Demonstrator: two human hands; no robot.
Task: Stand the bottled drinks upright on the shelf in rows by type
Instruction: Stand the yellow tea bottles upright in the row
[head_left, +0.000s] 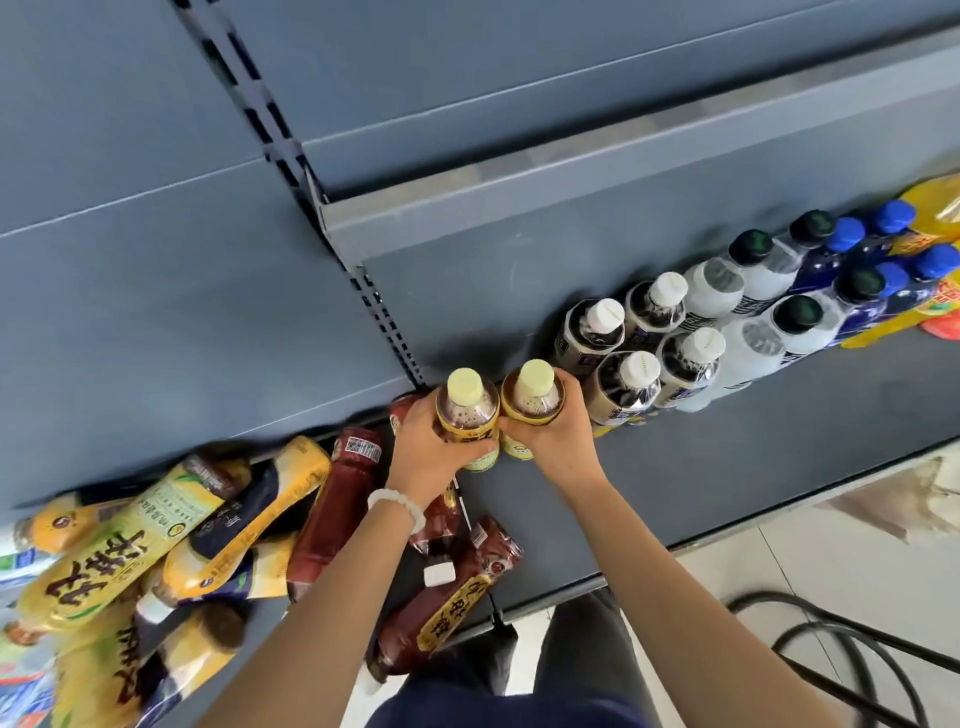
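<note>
L hand (431, 447) gripping yellow-cap bottle (466, 410), R hand (558, 431) gripping its twin (532, 402), both upright, touching

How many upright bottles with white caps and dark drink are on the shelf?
4, in a two-by-two block right of the hands: back pair and, front pair and. None seem hidden.

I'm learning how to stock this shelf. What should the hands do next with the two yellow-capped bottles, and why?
Probably set both down upright just left of the white-capped bottles, then let go. The left hand and right hand each hold a yellow-capped bottle upright, side by side, where the standing rows end and bare shelf begins.
</note>
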